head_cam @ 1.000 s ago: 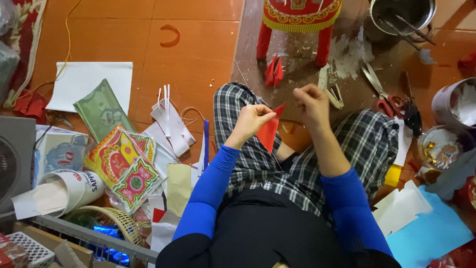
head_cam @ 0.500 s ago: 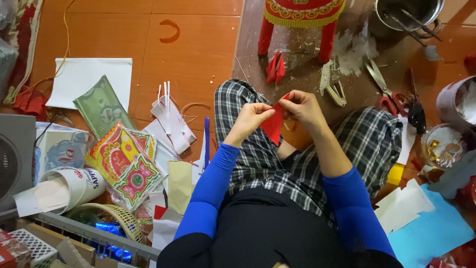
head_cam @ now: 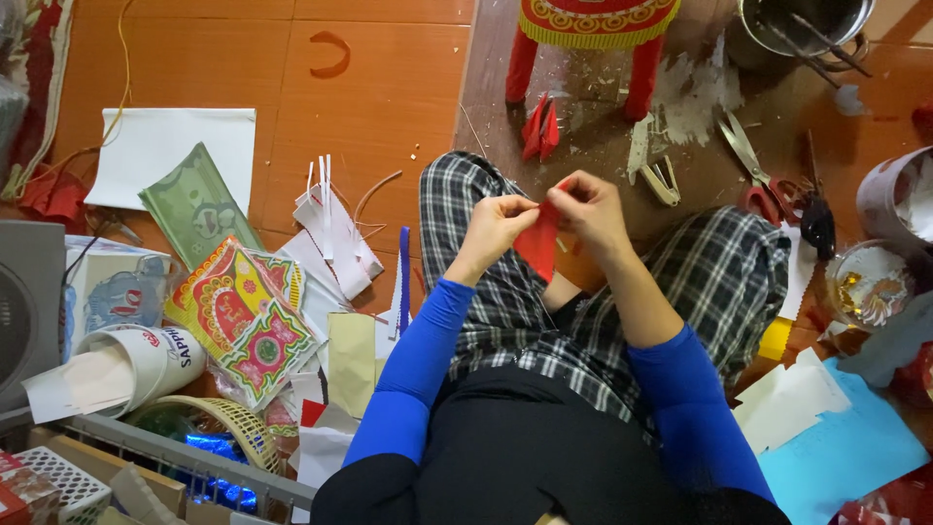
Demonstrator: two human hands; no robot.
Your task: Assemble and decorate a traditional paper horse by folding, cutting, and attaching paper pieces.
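I sit cross-legged on the floor in plaid trousers and blue sleeves. Both hands meet above my knees on a small piece of red paper [head_cam: 540,243]. My left hand [head_cam: 496,228] pinches its left edge. My right hand [head_cam: 590,211] pinches the top right corner, fingers curled over it. The paper hangs down between the two hands, partly hidden by the fingers.
A folded red paper piece [head_cam: 540,126] lies by a red stool [head_cam: 593,29]. Scissors [head_cam: 753,170], a stapler [head_cam: 661,175], a metal pot [head_cam: 802,24] and a glass bowl [head_cam: 868,285] sit to the right. Printed paper sheets [head_cam: 243,316], white strips [head_cam: 330,243] and a cup [head_cam: 136,365] lie left.
My hands have come closer together on the red paper and my right hand now grips its top corner; the view has shifted slightly.
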